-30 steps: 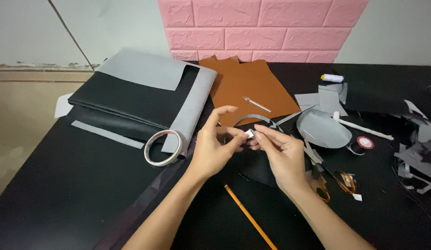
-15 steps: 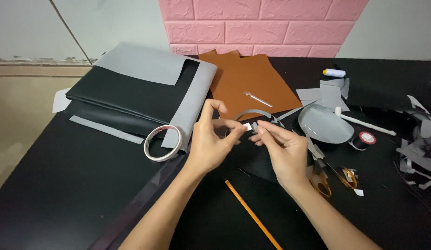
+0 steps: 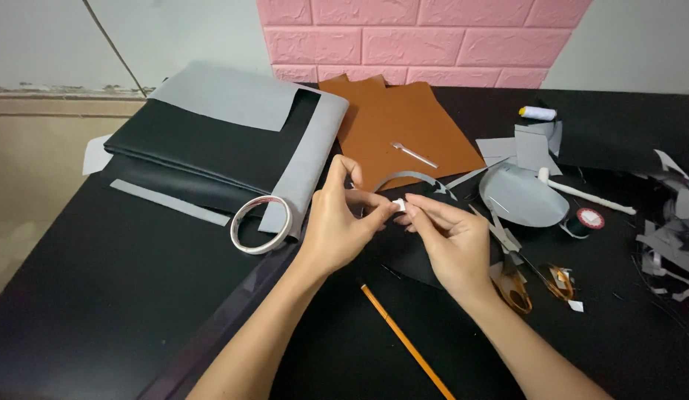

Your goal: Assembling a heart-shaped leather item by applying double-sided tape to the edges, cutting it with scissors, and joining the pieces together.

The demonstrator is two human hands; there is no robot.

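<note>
Black counter [image 3: 100, 296] under you carries a tape ring [image 3: 261, 224]; right of that ring, your left hand [image 3: 337, 222] and right hand [image 3: 448, 241] both pinch a tiny white scrap [image 3: 398, 204] between fingertips, above the counter.

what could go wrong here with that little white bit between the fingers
The white piece is tiny and pinched only at the fingertips of the left hand and right hand, so it could slip and get lost among the grey scraps. The scissors lie close to the right wrist and may get bumped. The pencil could roll under a forearm.
</note>
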